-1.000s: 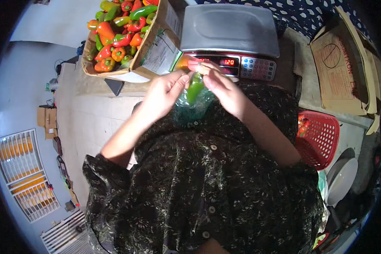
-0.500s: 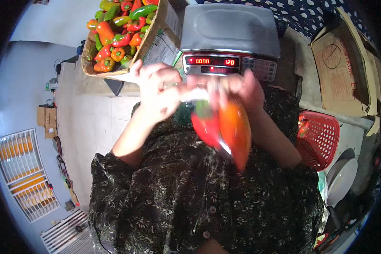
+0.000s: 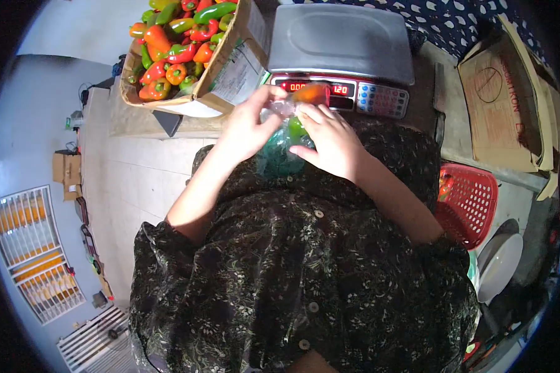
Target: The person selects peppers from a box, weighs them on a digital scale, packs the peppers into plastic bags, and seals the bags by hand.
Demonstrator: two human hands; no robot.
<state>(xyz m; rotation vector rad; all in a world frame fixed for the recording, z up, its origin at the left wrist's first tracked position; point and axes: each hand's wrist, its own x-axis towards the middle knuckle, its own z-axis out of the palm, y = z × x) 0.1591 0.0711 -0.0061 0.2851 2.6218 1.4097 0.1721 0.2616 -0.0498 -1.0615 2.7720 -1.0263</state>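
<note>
I pinch a crumpled clear plastic bag [image 3: 283, 110] between my left grip [image 3: 250, 127] and my right grip [image 3: 333, 140]. A smooth orange-red pepper [image 3: 311, 93], slightly blurred, lies sideways above my right fingers; I cannot tell whether plastic covers it. A shiny green pepper [image 3: 297, 129] sits lower, partly hidden by those fingers. Translucent teal-green plastic [image 3: 279, 158] spreads in loose, crinkled folds just below it.

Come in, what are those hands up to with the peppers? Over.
Left hand, right hand at clear plastic bag. Green pepper between them. Orange pepper partly hiding scale display.
</note>
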